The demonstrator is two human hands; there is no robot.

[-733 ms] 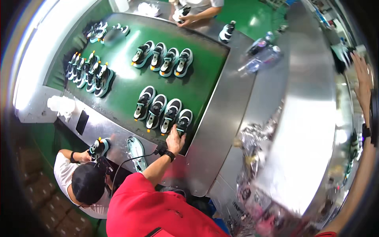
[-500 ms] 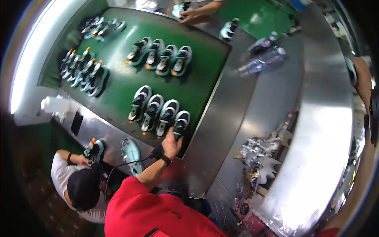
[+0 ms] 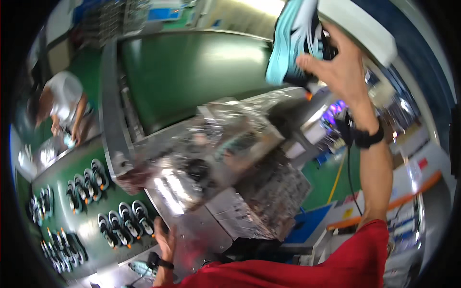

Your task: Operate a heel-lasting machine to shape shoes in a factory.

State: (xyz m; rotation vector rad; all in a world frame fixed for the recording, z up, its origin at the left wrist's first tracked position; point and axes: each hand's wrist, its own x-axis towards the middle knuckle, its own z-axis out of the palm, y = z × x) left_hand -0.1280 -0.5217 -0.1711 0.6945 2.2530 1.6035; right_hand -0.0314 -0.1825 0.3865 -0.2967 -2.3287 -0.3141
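My right hand is raised at the upper right, gripping a black, white and turquoise sneaker with its thick sole turned to the left. Low in the view, my left hand is empty with its fingers apart, beside the green belt's edge. It is nearest to the end sneaker of a row of several similar shoes with orange tabs. That shoe stands just left of my fingers, and I see no firm hold on it.
More sneakers stand in rows on the left green belt. A person in white handles a shoe at the far left. Crumpled silver foil covers machinery mid-view. Behind it lies a wide green conveyor. A turquoise shoe part lies below.
The view has swung right. My left hand has come off the end sneaker. My right hand, earlier at the far right edge, now shows fully with a raised sneaker.
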